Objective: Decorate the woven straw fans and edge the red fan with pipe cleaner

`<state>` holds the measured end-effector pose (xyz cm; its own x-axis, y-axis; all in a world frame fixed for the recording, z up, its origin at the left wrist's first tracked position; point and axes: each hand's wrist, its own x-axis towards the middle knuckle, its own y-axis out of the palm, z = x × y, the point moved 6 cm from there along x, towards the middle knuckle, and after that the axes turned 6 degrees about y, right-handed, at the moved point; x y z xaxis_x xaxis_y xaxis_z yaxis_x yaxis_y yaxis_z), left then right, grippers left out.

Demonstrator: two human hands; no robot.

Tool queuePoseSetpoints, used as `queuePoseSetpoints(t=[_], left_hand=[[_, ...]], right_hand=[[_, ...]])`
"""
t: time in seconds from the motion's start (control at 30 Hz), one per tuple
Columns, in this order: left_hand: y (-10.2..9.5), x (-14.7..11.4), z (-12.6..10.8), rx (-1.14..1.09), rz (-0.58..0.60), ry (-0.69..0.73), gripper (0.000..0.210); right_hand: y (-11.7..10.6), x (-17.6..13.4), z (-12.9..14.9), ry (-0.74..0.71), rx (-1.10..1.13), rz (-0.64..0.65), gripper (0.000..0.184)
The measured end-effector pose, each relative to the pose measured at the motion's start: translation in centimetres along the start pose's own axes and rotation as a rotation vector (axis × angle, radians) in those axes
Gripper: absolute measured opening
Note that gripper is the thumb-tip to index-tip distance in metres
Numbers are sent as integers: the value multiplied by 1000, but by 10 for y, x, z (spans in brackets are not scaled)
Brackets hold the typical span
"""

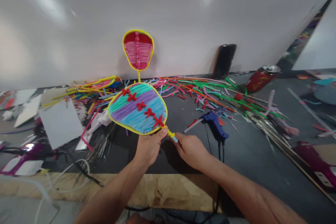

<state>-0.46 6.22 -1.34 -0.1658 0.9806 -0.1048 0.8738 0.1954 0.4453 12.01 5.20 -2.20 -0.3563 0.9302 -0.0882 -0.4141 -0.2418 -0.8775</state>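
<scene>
A fan-shaped pipe cleaner craft (136, 110) has a yellow rim, bands of green, purple and blue, and a diagonal row of red flower-like crosses. My left hand (150, 147) grips it at its lower edge, thumb on top where the handle begins. My right hand (189, 148) pinches the end of its short yellow handle (171, 133), which has a light blue tip. Behind it, a smaller pink and red fan (138, 50) with a yellow rim and a row of pink beads stands against the white panel. My right hand's fingertips are partly hidden.
A blue glue gun (215, 125) lies right of my hands, its cord running toward the front edge. Loose pipe cleaners (199, 89) cover the back of the table. A phone (224, 61) leans on the panel (178, 24) near a tilted red can (262, 77). White card (61, 123) lies left.
</scene>
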Motion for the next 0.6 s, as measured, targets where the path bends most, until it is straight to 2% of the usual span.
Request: queuePoseSetpoints(t=[0.1,0.2,0.33,0.47,0.6], left_hand=[[-2,0,5,12,-5,-14,27],[-11,4,7,100,-53,61,26],[-18,8,3,271,-49,192,22],[-18,8,-4,300,-58,251,25],[-13,5,-3,208,-35,200,27]], right_hand=[[11,-5,14,-63,-31,61,27],[15,-11,23,-131,-18,86,26],[3,-15,22,-198,0,-18,30],[-21,-10,3,-91,45,-164,32],[-30,-1,-14,27,79,-172,32]])
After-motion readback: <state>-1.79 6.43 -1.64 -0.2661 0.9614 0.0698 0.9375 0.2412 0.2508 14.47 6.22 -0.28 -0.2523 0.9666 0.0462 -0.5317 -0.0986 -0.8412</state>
